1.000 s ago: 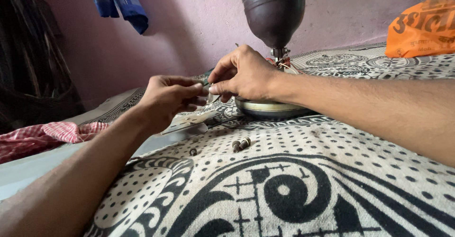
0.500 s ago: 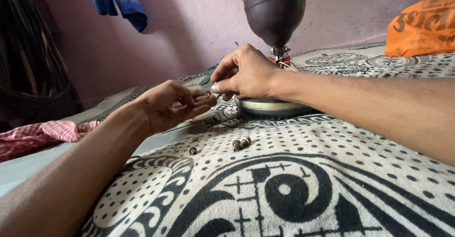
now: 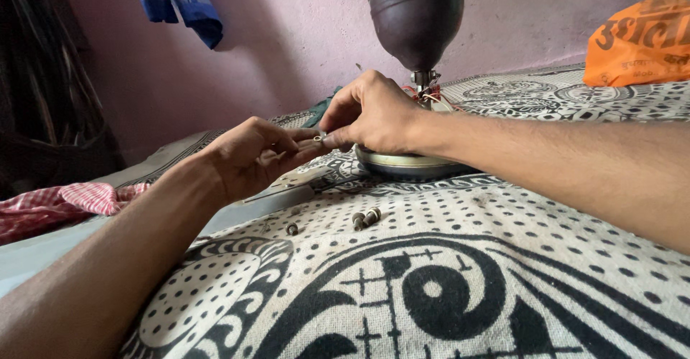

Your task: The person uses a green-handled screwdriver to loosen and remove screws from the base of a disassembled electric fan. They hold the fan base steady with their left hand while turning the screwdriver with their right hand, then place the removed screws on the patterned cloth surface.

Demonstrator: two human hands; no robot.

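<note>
1. Both hands meet just left of the ceiling fan motor (image 3: 406,161), which sits on the patterned bedsheet (image 3: 445,287) with its dark cup-shaped canopy (image 3: 417,14) standing upright above it.
2. The left hand (image 3: 251,158) is palm up, fingers curled; its fingertips touch the right hand's, pinching a small metal piece (image 3: 317,138) between them (too small to say exactly what it is).
3. The right hand (image 3: 370,114) comes in over the motor's front rim, thumb and forefinger in a narrow grip closed on that same small piece.
4. So the piece is held in the air by both hands, just left of the motor and above the sheet.
5. In front of the motor, two bolts (image 3: 365,218) lie side by side on the sheet, with a third small bolt (image 3: 292,227) a little further left, apart from the pair.
6. Behind and to the right of the motor, an orange plastic bag (image 3: 640,43) rests on the bed.
7. Far left of the motor, a red checked cloth (image 3: 65,204) lies crumpled; a blue garment (image 3: 180,3) hangs on the pink wall (image 3: 287,50) above.
</note>
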